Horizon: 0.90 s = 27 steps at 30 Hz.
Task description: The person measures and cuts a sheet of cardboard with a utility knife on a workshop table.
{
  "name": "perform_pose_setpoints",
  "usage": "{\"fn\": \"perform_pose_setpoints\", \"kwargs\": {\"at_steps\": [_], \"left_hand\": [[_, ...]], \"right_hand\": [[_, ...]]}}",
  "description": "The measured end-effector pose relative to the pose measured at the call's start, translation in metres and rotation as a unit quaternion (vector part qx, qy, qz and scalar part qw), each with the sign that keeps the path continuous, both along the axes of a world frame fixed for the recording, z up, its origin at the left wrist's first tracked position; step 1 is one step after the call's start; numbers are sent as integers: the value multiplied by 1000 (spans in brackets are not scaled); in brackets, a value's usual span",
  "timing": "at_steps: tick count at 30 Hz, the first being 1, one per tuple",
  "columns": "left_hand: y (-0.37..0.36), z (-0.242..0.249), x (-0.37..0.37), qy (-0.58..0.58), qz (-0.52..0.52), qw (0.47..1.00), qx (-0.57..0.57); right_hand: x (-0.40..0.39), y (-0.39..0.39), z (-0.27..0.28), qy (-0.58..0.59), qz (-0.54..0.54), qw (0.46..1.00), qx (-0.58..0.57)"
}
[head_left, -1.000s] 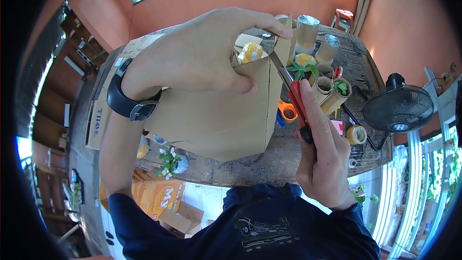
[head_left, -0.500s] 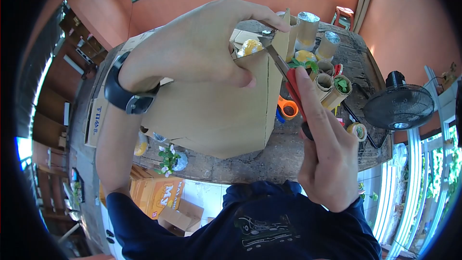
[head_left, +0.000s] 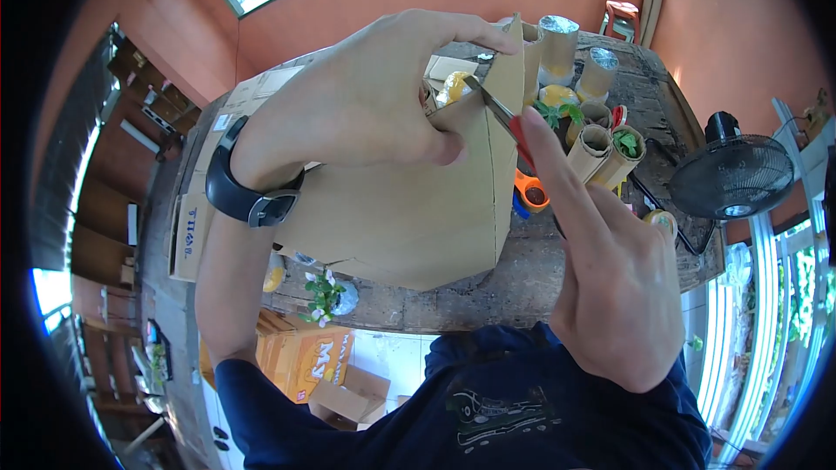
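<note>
At the lower left of the frame, an orange carton (head_left: 305, 361) with lettering lay beneath the edge of the wooden table (head_left: 418, 309). Above it, near that edge, stood a small plant (head_left: 324, 296) with pale flowers. A black watch (head_left: 248, 187) circled the left wrist.

The left hand (head_left: 374, 87) arched across the upper middle, its thumb and index finger spread wide; the thumb lay against the near face of the folded cardboard (head_left: 392, 226), and the index fingertip met its raised flap at the top. The other fingers were hidden, so their hold could not be told. The cardboard filled the centre, above the table, and a yellow-and-white bundle (head_left: 455, 87) showed just beyond its upper edge.

Right of centre, the right hand (head_left: 614, 270) had its fingers closed around a red-handled cutter (head_left: 521, 135), the index finger stretched along the handle. The blade slanted toward the upper left, its tip at the cardboard's upper edge, near the bundle.

Behind the cutter were an orange ring-shaped item (head_left: 533, 196), foil-topped tubes (head_left: 557, 52) and open cardboard tubes (head_left: 589, 150), one with green leaves inside. Farther right were a tape roll (head_left: 662, 223) and a black fan (head_left: 731, 176).
</note>
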<state>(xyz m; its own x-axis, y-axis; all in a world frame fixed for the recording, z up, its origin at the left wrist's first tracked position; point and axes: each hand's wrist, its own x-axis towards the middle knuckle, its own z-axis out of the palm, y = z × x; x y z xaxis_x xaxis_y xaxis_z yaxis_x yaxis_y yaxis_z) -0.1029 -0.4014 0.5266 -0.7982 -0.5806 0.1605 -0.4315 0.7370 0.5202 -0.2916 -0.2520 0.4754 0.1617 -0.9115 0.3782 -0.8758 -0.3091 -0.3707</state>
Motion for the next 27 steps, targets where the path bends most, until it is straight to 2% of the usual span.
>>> {"fn": "perform_pose_setpoints", "kwargs": {"at_steps": [9,15,17,19,23,27], "left_hand": [[-7,-11,1,31,-20,999,-34],[-12,-9,4,31,9,999,23],[2,1,-3,-14,51,998,26],[-14,-8,3,24,20,998,51],[-19,-13,11,41,5,999,13],[-11,-9,5,8,28,999,15]], "right_hand": [[-9,-7,3,-27,42,999,15],[-14,-8,2,-8,53,998,24],[-10,-15,-5,-7,55,998,20],[-8,-15,-8,3,49,998,27],[-12,-11,-9,21,53,998,38],[-15,-20,-14,24,70,997,31]]}}
